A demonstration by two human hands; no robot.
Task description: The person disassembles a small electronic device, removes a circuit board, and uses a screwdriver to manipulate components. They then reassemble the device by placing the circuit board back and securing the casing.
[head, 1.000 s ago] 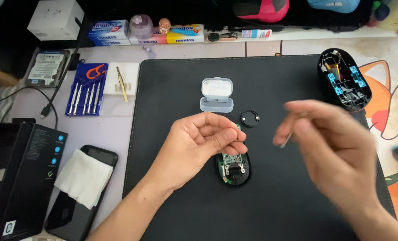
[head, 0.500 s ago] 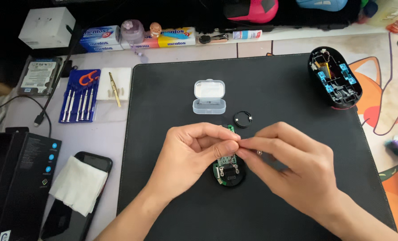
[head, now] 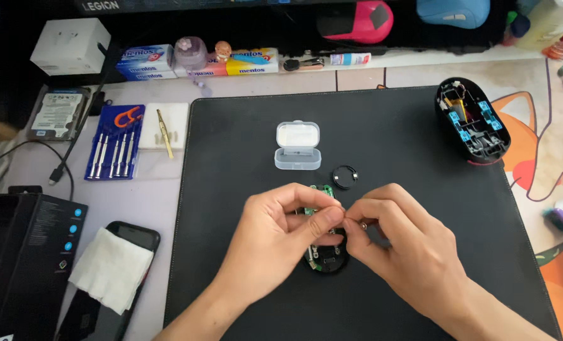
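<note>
1. Where the hands meet over the black mat, a green circuit board is pinched by the left hand.
2. A tiny part, too small to identify, is pinched in the right hand, touching the left fingertips.
3. Below both, a round black shell lies on the mat.

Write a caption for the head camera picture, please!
Left hand and right hand pinch together over a green circuit board on a black mat.
</note>
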